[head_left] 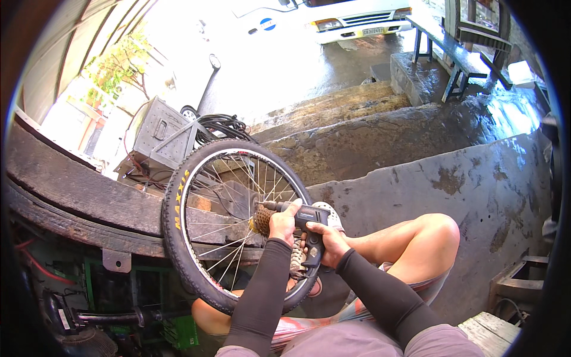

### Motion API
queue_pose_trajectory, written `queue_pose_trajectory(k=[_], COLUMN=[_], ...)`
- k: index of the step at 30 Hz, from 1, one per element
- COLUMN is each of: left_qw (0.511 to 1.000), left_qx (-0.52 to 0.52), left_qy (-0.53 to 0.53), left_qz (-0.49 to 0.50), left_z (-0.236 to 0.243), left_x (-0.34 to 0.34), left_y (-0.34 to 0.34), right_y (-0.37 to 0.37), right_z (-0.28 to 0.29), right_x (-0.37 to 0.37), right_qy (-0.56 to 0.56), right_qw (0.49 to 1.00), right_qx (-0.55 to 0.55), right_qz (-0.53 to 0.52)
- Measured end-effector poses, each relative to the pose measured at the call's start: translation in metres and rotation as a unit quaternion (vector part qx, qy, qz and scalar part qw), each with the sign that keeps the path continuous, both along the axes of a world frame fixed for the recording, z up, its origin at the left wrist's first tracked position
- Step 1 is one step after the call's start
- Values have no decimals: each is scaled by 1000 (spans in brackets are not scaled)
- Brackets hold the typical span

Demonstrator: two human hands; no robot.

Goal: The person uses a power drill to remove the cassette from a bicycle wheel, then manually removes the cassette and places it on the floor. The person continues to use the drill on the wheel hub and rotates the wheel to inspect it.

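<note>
A bicycle wheel [172,229] with a black knobby tyre and silver spokes stands tilted in front of me, against my legs. At its hub sits a brownish sprocket cassette [261,221]. My right hand [332,244] is closed round the handle of a dark power drill [310,215]. Closed round the drill's front, behind the chuck, is my left hand [282,225], close beside the cassette. The drill points left toward the hub. Whether its tip touches the hub or cassette I cannot tell.
A grey metal box [162,132] with coiled black cables [223,127] stands beyond the wheel. A dark wooden beam [83,190] runs along the left. Concrete steps [339,143] lie ahead, a bench [449,50] at far right and a white vehicle [357,24] beyond.
</note>
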State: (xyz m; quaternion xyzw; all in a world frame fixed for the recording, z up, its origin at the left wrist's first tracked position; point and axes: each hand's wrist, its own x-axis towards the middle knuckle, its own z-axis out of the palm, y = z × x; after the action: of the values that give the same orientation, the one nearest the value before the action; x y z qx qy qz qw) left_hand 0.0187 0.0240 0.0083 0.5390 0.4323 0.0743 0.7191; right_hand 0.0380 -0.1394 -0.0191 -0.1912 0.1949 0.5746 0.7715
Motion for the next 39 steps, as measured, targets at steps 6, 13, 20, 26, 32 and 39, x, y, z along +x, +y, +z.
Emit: queue_pose_trajectory(k=[6,13,20,26,32,39], left_qw=[1000,999,999,922,674,613], left_qx=[3,3,-17,318,703,707], left_qy=[-14,-34,3,79,156,305], left_qz=[4,-7,-33,-206,-167,-177], left_z=[-2,-2,-12,56,41,49], left_x=[0,-1,5,-11,-34,-73], left_y=[-2,-1,9,0,94,54], right_y=[-5,-1,-7,-39,-41,-50], right_z=[7,-2,6,31,25,23], right_x=[-2,-4,-2,11,35,29], right_qy=[-31,-48,-68,-133,-116,-137], right_qw=[999,999,997,979,968,971], right_qx=[-5,12,34,93,105,62], right_qz=[-13,-11,-25,-125,-195,-186])
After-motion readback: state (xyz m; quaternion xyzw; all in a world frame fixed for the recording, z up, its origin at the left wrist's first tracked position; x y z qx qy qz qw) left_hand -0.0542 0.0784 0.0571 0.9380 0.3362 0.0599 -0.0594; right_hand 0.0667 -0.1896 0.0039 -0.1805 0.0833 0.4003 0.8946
